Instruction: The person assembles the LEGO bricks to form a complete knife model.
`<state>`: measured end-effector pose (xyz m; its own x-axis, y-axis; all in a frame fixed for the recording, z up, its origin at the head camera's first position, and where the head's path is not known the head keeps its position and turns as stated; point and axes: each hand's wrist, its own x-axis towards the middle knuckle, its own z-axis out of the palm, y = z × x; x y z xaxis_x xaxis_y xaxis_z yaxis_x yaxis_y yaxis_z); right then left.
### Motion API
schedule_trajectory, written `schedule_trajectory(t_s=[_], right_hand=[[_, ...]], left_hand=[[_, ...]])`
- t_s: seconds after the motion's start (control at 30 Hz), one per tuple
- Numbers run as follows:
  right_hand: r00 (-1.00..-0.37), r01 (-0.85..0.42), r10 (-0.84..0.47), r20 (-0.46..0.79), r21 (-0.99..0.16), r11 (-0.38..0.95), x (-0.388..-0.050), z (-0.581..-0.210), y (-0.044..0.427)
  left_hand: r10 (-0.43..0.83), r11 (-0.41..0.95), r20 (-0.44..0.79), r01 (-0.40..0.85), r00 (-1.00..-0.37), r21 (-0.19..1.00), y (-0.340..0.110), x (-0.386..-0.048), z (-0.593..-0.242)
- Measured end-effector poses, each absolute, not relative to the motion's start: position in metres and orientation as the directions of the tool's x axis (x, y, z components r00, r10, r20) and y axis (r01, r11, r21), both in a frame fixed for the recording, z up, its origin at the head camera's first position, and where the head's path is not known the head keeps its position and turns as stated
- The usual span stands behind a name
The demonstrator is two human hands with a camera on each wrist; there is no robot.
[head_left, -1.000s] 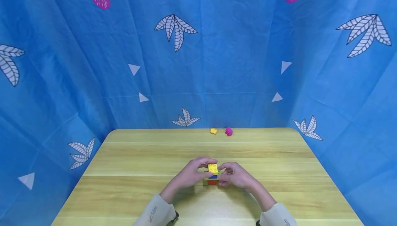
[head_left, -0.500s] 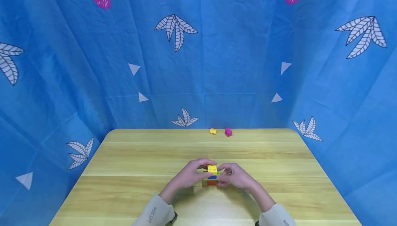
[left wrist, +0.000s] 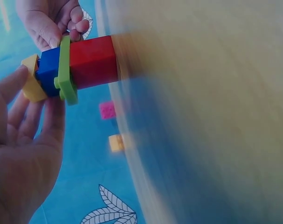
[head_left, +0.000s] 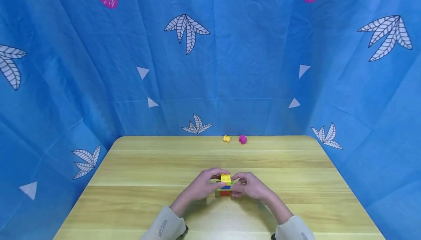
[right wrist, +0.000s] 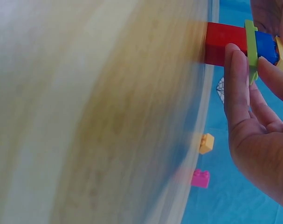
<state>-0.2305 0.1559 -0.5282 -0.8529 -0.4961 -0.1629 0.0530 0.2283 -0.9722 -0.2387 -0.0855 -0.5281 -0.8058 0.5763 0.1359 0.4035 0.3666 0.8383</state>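
An upright stack of toy building bricks stands on the table between both hands. At its bottom is a red brick (left wrist: 93,61). Above come a thin green plate (left wrist: 65,70), a blue brick (left wrist: 50,70) and, at the top, a yellow brick (head_left: 225,179). In the left wrist view the yellow brick looks slightly tilted, with a narrow gap to the blue one. My left hand (head_left: 204,184) pinches the yellow brick between thumb and fingers. From the right side, my right hand (head_left: 251,186) holds the lower stack, fingertips at the green plate and red brick.
Near the far edge of the wooden table (head_left: 148,167) lie a small yellow brick (head_left: 226,138) and a magenta brick (head_left: 242,139). A patterned blue curtain (head_left: 250,57) hangs behind the table and along its sides.
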Motion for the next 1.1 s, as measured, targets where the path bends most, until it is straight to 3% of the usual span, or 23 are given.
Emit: schedule_trajectory(t_s=[1.1], right_hand=[[-0.844,0.058,-0.510,-0.164,-0.974,0.217,-0.2349,-0.5326,0.1564]], left_hand=[[0.523,0.474,0.091,0.378,-0.847,0.795,-0.0794,-0.2314,-0.5235]])
